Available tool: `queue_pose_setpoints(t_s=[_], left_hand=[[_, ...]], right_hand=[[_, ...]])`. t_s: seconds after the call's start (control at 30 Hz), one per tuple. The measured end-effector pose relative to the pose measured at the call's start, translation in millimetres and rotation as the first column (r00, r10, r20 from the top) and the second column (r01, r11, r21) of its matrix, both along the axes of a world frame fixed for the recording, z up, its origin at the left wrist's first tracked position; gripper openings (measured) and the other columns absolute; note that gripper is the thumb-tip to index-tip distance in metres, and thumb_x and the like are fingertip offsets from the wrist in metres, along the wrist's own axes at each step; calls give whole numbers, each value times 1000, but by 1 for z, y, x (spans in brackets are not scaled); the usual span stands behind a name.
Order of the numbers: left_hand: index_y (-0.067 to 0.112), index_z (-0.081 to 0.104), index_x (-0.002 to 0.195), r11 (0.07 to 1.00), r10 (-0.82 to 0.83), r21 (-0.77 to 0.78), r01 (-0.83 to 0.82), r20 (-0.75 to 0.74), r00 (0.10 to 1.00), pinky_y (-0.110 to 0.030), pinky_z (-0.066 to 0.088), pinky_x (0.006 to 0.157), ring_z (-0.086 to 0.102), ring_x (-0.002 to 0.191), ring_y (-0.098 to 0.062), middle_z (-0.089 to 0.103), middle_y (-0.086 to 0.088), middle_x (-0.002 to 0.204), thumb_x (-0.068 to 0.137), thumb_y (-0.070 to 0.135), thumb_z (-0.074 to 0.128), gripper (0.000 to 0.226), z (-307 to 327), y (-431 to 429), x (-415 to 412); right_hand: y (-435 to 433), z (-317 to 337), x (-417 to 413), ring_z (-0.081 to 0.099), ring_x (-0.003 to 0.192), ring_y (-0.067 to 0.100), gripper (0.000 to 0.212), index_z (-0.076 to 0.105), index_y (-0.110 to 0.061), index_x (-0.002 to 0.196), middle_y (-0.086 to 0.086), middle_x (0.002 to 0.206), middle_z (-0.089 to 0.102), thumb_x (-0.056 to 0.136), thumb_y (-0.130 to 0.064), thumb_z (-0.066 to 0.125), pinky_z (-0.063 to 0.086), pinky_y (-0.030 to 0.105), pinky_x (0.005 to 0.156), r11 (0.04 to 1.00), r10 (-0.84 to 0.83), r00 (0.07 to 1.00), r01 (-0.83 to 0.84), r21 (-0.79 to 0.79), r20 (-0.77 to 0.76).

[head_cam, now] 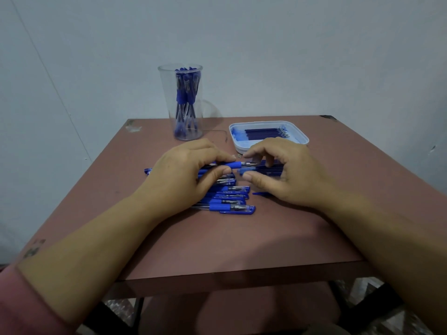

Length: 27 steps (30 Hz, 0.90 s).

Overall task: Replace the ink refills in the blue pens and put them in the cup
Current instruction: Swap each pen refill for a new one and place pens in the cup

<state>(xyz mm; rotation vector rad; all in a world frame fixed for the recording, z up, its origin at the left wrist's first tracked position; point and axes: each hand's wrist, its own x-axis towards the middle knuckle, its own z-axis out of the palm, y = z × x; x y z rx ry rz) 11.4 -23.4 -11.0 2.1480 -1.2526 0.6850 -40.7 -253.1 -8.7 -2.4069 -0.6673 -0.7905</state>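
Observation:
My left hand (186,170) grips an uncapped blue pen (233,164) by its rubber grip, tip pointing right, just above the table. My right hand (278,170) is beside the tip with fingers curled, thumb and forefinger close to the nib; whether they touch it I cannot tell. Under my left hand lies a row of several capped blue pens (229,201). Several dark refills (268,168) lie under my right hand. A clear cup (180,76) at the back holds several blue pens.
A white tray (303,136) with several refills and blue ink stains sits at the back right. A loose blue cap (260,193) lies by my right wrist. The brown table (229,243) has its front edge near me; a wall stands behind.

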Motion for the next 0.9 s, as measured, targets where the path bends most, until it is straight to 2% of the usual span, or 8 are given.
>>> queue_pose_setpoints(t_s=[0.1,0.23,0.37,0.53,0.67,0.77,0.83,0.9], left_hand=[[24,71,113,1000,-4,-1,4,0,1000,-35,54,74,58,85,-2,57,21,96,94,32,59,24,-1,0,0],[25,71,112,1000,-8,0,8,-5,1000,-36,54,74,58,85,-3,56,21,95,94,36,56,26,-1,1,1],[24,71,112,1000,-10,-5,10,2,1000,-32,53,74,56,83,0,53,23,93,94,36,56,27,-1,0,0],[24,72,112,1000,-5,0,5,0,1000,-33,54,74,57,85,-1,56,22,95,94,37,56,27,0,0,0],[23,72,112,1000,-2,2,2,4,1000,-35,54,74,58,85,-2,56,21,95,94,34,58,25,0,0,0],[23,71,113,1000,3,3,-3,9,1000,-36,54,74,58,85,-3,57,19,96,94,33,59,25,0,0,0],[23,71,112,1000,6,4,-6,9,1000,-36,54,74,59,85,-4,60,17,96,94,32,59,24,0,0,0],[23,72,112,1000,8,8,-8,7,1000,-37,54,74,59,85,-4,60,17,96,94,34,58,25,0,0,0]], right_hand=[[1,1,0,53,77,0,28,68,-18,98,-18,86,61,89,-41,56,42,15,70,1000,7,1000,-7,18,-8],[1,1,1,53,76,0,18,68,-18,92,-19,84,60,87,-35,64,43,17,69,1000,20,1000,-20,4,5],[0,1,-1,53,77,2,33,65,-21,102,-15,88,62,82,-47,62,41,13,70,999,7,1000,-7,33,-21],[1,0,2,53,77,7,26,68,-23,87,-16,80,60,91,-43,51,44,24,70,1000,-1,1000,2,5,-31],[0,0,2,53,77,3,26,67,-22,95,-16,86,63,85,-44,61,44,19,69,1000,15,1000,-15,13,-21],[0,1,0,53,77,2,32,68,-22,100,-14,88,63,85,-48,59,42,15,70,999,5,1000,-3,35,-31],[1,2,1,53,75,4,29,69,-19,95,-16,84,62,89,-44,54,44,20,70,999,4,1000,-3,35,-27],[1,1,2,53,74,5,23,70,-19,90,-17,81,60,89,-39,58,45,25,69,1000,5,1000,-5,18,-11]])
